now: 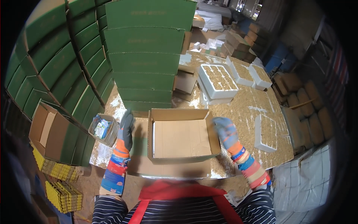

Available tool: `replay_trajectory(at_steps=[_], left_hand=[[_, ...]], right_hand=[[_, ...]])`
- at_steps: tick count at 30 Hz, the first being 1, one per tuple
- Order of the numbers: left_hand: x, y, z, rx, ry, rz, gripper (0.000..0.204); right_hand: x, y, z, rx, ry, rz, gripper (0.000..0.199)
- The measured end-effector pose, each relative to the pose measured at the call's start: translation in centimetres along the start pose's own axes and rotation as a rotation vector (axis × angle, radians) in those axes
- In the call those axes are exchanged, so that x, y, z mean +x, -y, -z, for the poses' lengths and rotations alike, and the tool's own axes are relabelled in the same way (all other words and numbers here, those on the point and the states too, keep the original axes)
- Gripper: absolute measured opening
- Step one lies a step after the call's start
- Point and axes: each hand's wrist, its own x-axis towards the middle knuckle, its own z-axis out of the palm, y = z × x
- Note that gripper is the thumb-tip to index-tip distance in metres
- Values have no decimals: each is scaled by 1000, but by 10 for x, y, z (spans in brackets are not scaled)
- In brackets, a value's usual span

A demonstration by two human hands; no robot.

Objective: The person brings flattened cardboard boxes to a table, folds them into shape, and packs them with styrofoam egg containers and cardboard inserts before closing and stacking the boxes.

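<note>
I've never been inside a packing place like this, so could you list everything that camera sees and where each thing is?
Open cardboard box: one, brown, centre of the table, a flat cardboard sheet inside.
Table: one, strewn with tan husk-like litter.
Closed green cartons: many, stacked behind the box and curving along the left.
White foam trays: several, behind and right of the box, holding tan filling.
Clear tub: one, left of the box, small packets inside.
Yellow flat stacks: a few, floor at lower left.
Brown sacks: several, far right.
Left hand: dark glove, raised beside the box's left wall.
Right hand: blue glove, at the box's right wall.
</note>
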Motion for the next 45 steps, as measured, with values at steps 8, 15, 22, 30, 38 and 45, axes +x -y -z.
replay_trajectory(at_steps=[8,15,22,30,38,45], left_hand=[[-32,71,-51,640,184,594,92],[-11,-8,-142,300,251,403,83],[132,-176,-212,693,466,-502,48],[267,-244,-28,751,-25,-622,39],[253,-213,-32,470,-27,-643,51],[76,-123,-85,806,181,-629,72]], right_hand=[[-76,-51,-59,673,404,-648,66],[-101,-97,-53,1030,178,-724,53],[49,-67,74,984,-340,-448,47],[286,12,99,767,-278,-107,42],[403,32,31,136,-139,-117,38],[173,41,-54,139,-147,103,38]])
